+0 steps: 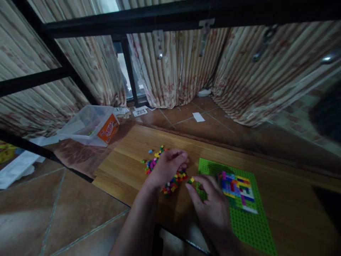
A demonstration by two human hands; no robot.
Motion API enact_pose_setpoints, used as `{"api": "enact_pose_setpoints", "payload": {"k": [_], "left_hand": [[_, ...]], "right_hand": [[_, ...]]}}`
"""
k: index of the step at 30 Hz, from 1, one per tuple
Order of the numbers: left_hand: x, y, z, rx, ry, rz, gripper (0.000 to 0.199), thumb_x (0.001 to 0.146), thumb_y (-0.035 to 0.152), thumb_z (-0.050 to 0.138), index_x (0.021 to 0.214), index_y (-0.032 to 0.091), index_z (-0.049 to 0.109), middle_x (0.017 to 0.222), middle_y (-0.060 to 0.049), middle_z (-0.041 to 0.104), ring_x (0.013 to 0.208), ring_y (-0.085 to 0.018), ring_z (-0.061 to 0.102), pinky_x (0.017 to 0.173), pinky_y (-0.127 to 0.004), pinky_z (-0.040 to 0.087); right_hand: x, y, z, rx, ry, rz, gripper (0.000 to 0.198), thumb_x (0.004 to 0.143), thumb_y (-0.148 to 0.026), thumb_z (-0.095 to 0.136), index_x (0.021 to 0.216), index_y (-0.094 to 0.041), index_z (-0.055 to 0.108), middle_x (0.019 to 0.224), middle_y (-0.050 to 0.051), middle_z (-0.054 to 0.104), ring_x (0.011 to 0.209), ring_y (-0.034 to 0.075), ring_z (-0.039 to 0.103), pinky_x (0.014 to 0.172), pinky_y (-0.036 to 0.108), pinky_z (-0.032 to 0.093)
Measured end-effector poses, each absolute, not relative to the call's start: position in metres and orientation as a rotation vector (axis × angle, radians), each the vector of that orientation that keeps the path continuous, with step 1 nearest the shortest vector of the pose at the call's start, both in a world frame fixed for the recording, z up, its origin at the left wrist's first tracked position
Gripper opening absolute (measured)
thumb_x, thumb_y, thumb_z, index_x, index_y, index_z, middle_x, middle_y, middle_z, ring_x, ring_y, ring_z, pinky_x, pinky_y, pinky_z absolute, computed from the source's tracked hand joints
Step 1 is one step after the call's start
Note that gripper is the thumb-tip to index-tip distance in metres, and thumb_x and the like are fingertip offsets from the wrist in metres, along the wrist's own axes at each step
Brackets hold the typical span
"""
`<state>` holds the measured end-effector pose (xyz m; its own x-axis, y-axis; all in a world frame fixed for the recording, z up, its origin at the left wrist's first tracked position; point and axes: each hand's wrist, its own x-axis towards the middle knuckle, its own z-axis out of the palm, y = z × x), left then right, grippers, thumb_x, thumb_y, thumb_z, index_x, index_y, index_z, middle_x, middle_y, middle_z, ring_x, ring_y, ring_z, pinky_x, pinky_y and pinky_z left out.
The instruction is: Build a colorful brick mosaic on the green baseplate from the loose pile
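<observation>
Over a loose pile of small toy bricks (174, 185), my left hand (170, 163) is curled with its fingers drawn together. Whatever it may hold is hidden by the hand itself. To its right, my right hand (211, 201) pinches a small yellow and green brick (191, 180) between thumb and fingertips. This hand is above the near left edge of a green studded baseplate (253, 227). A multicoloured block of joined bricks (237, 188) sits on the plate, just right of my right hand, with a white brick along its near right side.
The wooden tabletop (119, 153) carries bricks and plate. Beyond its left end stands a clear plastic bin (87, 124) with an orange label. Papers (198, 117) lie on the tiled floor before long curtains (165, 71). Dark metal bars (133, 23) cross in front.
</observation>
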<state>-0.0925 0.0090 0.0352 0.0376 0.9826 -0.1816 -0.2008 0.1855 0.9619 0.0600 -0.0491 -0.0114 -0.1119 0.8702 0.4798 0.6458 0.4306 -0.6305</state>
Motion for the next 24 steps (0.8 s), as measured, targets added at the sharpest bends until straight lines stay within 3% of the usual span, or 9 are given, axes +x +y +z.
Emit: {"api": "enact_pose_setpoints", "payload": {"k": [6, 18, 24], "left_hand": [[-0.066, 0.000, 0.036, 0.969, 0.947, 0.821, 0.030, 0.071, 0.041, 0.077, 0.080, 0.013, 0.071, 0.068, -0.001, 0.063, 0.056, -0.007, 0.054, 0.055, -0.018, 0.046], [-0.042, 0.005, 0.030, 0.772, 0.931, 0.848, 0.032, 0.068, 0.030, 0.083, 0.094, 0.014, 0.073, 0.077, -0.003, 0.070, 0.063, -0.009, 0.063, 0.059, -0.019, 0.051], [-0.027, 0.006, 0.030, 0.692, 0.886, 0.847, 0.033, 0.065, 0.029, 0.085, 0.089, 0.012, 0.072, 0.075, -0.005, 0.073, 0.064, -0.013, 0.068, 0.058, -0.020, 0.053]], "right_hand": [[0.083, -0.039, 0.010, -1.310, -1.800, 0.324, 0.013, 0.091, -0.030, 0.058, 0.100, -0.022, 0.063, 0.094, 0.005, 0.066, 0.086, 0.019, 0.064, 0.075, 0.031, 0.052], [0.102, -0.039, 0.013, -1.325, -1.781, 0.333, 0.023, 0.095, -0.023, 0.051, 0.115, -0.020, 0.062, 0.106, 0.008, 0.067, 0.096, 0.020, 0.064, 0.084, 0.033, 0.052], [0.114, -0.039, 0.015, -1.306, -1.579, 0.379, 0.019, 0.096, -0.022, 0.050, 0.106, -0.023, 0.067, 0.096, 0.003, 0.071, 0.089, 0.015, 0.066, 0.079, 0.028, 0.052]]}}
